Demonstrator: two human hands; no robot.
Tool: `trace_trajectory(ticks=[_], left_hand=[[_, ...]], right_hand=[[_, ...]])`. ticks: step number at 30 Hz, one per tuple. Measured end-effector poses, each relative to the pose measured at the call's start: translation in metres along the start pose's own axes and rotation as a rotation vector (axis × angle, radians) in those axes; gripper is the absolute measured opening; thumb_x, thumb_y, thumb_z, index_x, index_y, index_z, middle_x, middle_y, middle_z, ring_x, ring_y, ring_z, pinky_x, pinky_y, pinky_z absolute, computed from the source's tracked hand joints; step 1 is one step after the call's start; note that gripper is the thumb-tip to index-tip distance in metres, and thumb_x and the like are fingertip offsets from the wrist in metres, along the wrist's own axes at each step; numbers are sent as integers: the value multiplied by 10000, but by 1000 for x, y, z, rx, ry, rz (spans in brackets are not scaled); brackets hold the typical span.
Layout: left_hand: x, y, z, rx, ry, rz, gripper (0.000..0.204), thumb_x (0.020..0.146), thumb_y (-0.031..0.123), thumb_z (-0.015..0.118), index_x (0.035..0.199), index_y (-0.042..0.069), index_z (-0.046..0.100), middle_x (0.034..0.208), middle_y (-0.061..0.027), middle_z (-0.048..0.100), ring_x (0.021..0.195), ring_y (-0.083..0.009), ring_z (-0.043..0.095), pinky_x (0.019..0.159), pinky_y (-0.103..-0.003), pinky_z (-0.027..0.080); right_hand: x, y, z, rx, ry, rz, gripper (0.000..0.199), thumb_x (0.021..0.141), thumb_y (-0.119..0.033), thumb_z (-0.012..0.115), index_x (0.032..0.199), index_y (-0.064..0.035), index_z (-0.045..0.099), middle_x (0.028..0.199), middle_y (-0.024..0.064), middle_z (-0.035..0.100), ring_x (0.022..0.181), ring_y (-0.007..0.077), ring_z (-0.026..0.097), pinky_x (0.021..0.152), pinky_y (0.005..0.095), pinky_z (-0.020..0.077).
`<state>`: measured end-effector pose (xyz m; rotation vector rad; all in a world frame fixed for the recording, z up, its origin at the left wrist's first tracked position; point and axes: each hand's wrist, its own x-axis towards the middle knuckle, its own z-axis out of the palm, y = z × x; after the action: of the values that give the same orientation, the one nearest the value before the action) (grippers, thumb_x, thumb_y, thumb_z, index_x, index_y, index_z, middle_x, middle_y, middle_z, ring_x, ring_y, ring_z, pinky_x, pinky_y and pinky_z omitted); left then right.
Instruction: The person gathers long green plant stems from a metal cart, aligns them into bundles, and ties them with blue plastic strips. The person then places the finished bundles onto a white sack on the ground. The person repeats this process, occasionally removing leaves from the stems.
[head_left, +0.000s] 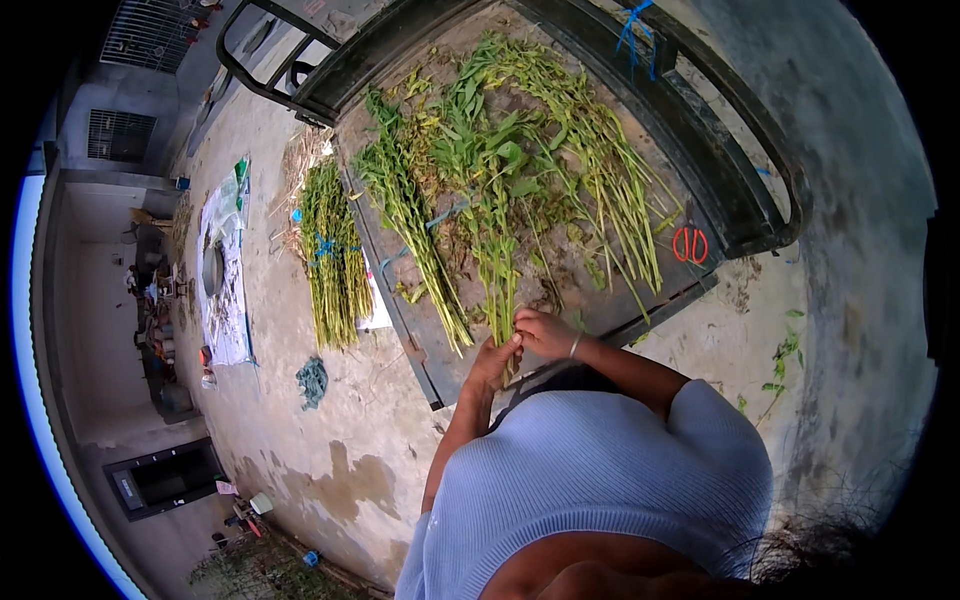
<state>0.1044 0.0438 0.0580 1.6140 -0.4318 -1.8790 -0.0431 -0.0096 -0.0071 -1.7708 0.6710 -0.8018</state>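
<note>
Green leafy stalks point(500, 190) lie spread over a flat dark cart bed point(610, 300). My left hand point(494, 362) and my right hand point(545, 332) meet at the cut ends of one bunch of stalks point(500, 290) at the bed's near edge, both closed around the stems. A thin bangle sits on my right wrist. My pale blue knitted top fills the lower middle of the view.
Red-handled scissors point(690, 244) lie on the bed's right side. A tied bundle of stalks point(333, 255) with a blue string rests on the concrete ground to the left. Beyond it are a white sheet point(226, 290), a crumpled cloth point(312, 381) and a building wall.
</note>
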Motion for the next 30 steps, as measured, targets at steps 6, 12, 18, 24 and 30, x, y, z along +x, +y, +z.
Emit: trace_trajectory(ticks=[6,12,18,24,30], left_hand=[[3,3,-21,-392,-118,-140,250,819,262,622,709,131,439,526,38,345,453,-87,324,391,-215,266],[-48,57,-8,-356,-180,149,249,824,181,603,690,100,409,517,38,312,451,-69,298,364,-182,223],[-87,59,-9,-161,87,313,192,759,97,654,753,61,466,539,20,399,424,-69,331,372,-217,236],[-70,20,-10,-38,256,248,146,766,44,620,770,70,476,603,20,463,469,-53,377,412,-202,291],[-27,24,-10,-354,143,-15,119,799,50,592,855,45,487,695,-58,533,499,-66,406,404,-184,306]], right_hand=[[2,69,-8,214,-122,589,214,815,-207,511,769,-20,605,691,109,601,529,240,569,551,371,470],[4,190,5,-351,-238,1055,234,760,-267,578,783,-43,641,783,154,623,751,246,613,678,380,488],[3,188,24,-650,-32,1050,200,765,-190,608,880,-30,645,948,170,607,860,298,607,682,424,509],[7,202,37,-567,61,1183,182,758,-155,579,880,-40,651,945,153,617,842,277,615,666,382,513],[5,186,0,-50,-37,1051,194,750,-215,642,808,-33,616,710,88,602,553,200,560,519,343,472]])
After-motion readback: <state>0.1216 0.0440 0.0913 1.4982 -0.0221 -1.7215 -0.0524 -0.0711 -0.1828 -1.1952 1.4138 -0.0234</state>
